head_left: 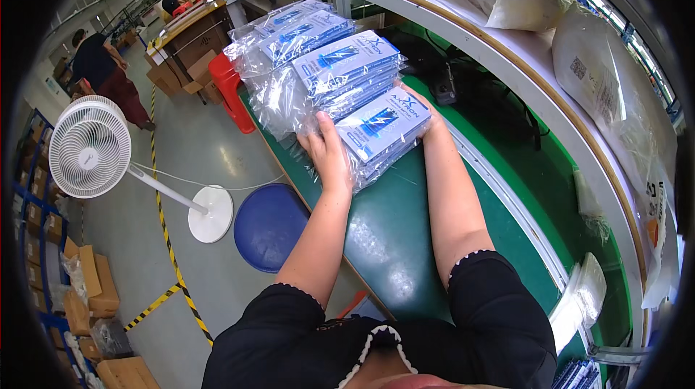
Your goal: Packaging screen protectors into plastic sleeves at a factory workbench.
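Observation:
Both my hands grip the nearest stack of flat white-and-blue packages (pixel 384 127), wrapped in clear plastic, on the green bench. My left hand (pixel 327 153) presses its left side, thumb up along the top edge. On the right side my right hand (pixel 427 115) curls round it, its fingers partly hidden behind the stack. Touching its far side is another wrapped stack (pixel 346 63), and further packages in loose clear bags (pixel 304 32) lie beyond that. Crumpled plastic film (pixel 279 103) spreads along their left side.
Left of the green bench (pixel 394 244) stand a blue round stool (pixel 271 228), a red stool (pixel 232 92) and a white fan (pixel 90 157). A shelf (pixel 507 48) holding plastic bags (pixel 608 92) overhangs the right. Another person (pixel 105 70) walks at the far left.

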A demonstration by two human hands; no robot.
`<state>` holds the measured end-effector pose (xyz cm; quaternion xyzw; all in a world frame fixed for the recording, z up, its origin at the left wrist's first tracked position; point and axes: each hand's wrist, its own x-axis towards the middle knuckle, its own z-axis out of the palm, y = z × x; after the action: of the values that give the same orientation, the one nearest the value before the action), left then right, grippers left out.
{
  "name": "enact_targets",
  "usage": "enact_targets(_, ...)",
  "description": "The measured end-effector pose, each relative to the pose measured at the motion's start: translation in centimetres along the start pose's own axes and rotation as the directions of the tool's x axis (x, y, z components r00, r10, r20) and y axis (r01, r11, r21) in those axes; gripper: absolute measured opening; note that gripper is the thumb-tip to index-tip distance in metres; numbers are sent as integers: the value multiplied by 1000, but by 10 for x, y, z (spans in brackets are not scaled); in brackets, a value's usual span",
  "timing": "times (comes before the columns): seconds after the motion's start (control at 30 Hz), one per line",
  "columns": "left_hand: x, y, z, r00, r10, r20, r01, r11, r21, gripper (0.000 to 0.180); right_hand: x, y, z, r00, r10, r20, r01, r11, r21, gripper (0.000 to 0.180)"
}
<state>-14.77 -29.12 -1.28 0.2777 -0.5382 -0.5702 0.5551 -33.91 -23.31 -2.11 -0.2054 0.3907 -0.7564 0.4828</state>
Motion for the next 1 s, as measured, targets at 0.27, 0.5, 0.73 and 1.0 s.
enact_targets(0.27,-12,5,0,1000,-2,23,2,999,33,64,-7,1,-9,999,-3,-52,4,1000,22,38)
enact_targets(0.5,-21,7,2,1000,3,0,-3,996,89,67,-5,7,-31,995,-78,-55,81,995,57,37)
enact_targets(0.73,-16,5,-4,999,13,-37,-8,991,131,67,11,11,-34,987,-142,-74,145,989,37,38)
enact_targets(1.0,-6,-2,-5,1000,9,-29,-6,996,94,69,13,14,-33,976,-190,-109,195,980,41,40)
